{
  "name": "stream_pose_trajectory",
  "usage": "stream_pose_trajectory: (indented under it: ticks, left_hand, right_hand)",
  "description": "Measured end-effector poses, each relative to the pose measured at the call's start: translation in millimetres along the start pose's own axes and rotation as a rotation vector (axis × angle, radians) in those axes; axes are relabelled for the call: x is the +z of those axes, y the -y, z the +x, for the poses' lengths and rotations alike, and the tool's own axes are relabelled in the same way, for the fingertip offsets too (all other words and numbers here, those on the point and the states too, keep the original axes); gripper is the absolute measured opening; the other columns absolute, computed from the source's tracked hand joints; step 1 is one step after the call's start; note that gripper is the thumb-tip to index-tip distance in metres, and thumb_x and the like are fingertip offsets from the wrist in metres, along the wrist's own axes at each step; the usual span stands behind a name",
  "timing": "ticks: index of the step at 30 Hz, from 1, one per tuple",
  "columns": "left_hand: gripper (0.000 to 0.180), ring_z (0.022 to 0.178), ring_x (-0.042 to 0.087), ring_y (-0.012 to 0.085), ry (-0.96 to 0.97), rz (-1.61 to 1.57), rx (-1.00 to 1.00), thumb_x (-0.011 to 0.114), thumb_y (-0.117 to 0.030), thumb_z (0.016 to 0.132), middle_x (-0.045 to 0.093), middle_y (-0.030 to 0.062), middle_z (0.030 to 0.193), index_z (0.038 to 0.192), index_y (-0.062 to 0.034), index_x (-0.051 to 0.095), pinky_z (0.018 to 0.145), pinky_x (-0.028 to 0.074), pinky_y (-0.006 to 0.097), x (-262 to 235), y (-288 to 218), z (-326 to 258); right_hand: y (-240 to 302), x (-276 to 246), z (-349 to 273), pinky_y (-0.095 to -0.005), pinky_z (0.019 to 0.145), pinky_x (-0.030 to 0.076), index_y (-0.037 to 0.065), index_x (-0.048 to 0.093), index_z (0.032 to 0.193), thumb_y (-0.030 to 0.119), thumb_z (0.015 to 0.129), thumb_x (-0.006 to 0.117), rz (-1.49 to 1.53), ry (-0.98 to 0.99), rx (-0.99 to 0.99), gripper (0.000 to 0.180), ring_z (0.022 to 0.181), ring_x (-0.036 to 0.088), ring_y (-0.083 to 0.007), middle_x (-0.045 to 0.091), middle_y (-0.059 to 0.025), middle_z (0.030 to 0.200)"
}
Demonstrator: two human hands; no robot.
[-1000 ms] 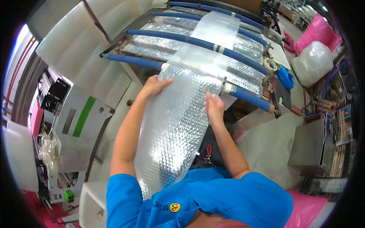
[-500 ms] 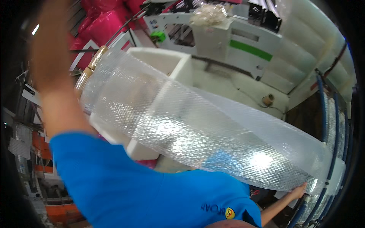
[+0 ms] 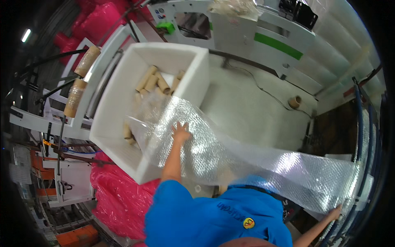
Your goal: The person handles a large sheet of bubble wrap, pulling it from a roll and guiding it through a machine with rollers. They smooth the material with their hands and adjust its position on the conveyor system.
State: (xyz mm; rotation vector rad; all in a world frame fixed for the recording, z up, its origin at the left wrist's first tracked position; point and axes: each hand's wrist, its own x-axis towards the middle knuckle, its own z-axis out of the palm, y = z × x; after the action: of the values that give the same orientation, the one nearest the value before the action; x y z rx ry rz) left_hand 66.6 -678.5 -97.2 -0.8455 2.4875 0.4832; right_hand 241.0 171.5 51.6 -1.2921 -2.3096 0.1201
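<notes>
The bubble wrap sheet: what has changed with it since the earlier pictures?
The bubble wrap sheet was swung from the blue roller rack toward the white bin of cardboard tubes; its end now lies over the bin's edge. The left hand presses on it; the right hand stays at its far end. Both hands remain on the sheet.

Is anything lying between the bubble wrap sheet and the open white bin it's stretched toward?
Nothing visible blocks it. The bubble wrap sheet already drapes over the near rim of the white bin, with the left hand pressed on it there. Cardboard tubes lie inside the bin's far end. The right hand grips the sheet's other end.
</notes>
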Motion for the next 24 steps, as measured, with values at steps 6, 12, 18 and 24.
stream_pose_trajectory:
  ticks: [6, 12, 18, 24]
  left_hand:
    - [0.030, 0.090, 0.055, 0.0280, -0.052, 0.093, 0.711, 0.050, -0.033, 0.079, 0.059, 0.0131, 0.094, 0.092, -0.0086, 0.060, 0.077, 0.043, 0.037, -100, -204, -32]
    - [0.044, 0.096, 0.052, 0.0196, 0.693, -0.512, 1.564, 0.056, -0.037, 0.077, 0.056, 0.0100, 0.102, 0.108, -0.0061, 0.051, 0.084, 0.038, 0.030, 17, -515, -235]
    - [0.056, 0.093, 0.050, 0.0173, 1.201, -0.399, 1.157, 0.064, -0.040, 0.070, 0.055, 0.0092, 0.101, 0.105, 0.0014, 0.051, 0.082, 0.038, 0.028, 156, -611, -321]
    - [0.052, 0.075, 0.057, 0.0184, 1.086, -0.106, 1.464, 0.072, -0.035, 0.060, 0.061, 0.0067, 0.085, 0.094, 0.0013, 0.057, 0.068, 0.044, 0.031, 119, -596, -339]
  right_hand:
    - [58, 5, -55, -0.0317, 0.078, 0.041, 0.002, 0.055, 0.103, 0.025, 0.085, 0.043, 0.591, 0.000, 0.555, 0.032, 0.087, 0.054, -0.0211, 0.056, -0.0108, 0.102]
    - [119, -28, -90, -0.0248, 0.045, 0.037, 0.005, 0.060, 0.075, 0.034, 0.079, 0.056, 0.942, -0.110, 0.664, 0.030, 0.052, 0.047, -0.0090, 0.055, -0.0021, 0.063]
    - [126, -11, -86, -0.0212, 0.037, 0.033, 0.006, 0.055, 0.069, 0.038, 0.074, 0.061, 1.177, -0.062, 0.693, 0.034, 0.042, 0.040, -0.0067, 0.048, 0.0010, 0.057]
    - [133, -18, -116, -0.0201, 0.039, 0.035, 0.004, 0.055, 0.071, 0.033, 0.078, 0.057, 1.266, -0.037, 0.670, 0.030, 0.045, 0.042, -0.0058, 0.047, 0.0012, 0.057]
